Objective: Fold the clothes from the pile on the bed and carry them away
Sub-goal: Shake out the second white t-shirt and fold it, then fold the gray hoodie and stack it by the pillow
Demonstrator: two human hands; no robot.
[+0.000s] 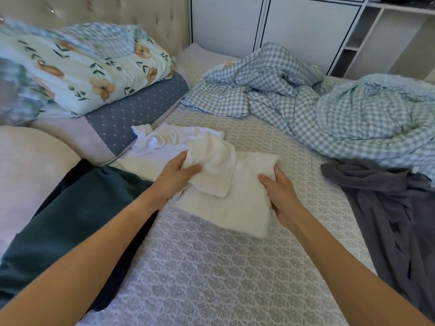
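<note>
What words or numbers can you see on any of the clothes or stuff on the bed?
None can be read.
The small white tag at the edge of the dark grey garment is too small and blurred to read.
The white cloth that the hands hold shows no print.

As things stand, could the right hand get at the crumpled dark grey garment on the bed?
Probably yes, once freed. The dark grey garment lies uncovered on the patterned bedspread just right of the right hand, nothing between them. But that hand grips the white fabric, so it must release first.
</note>
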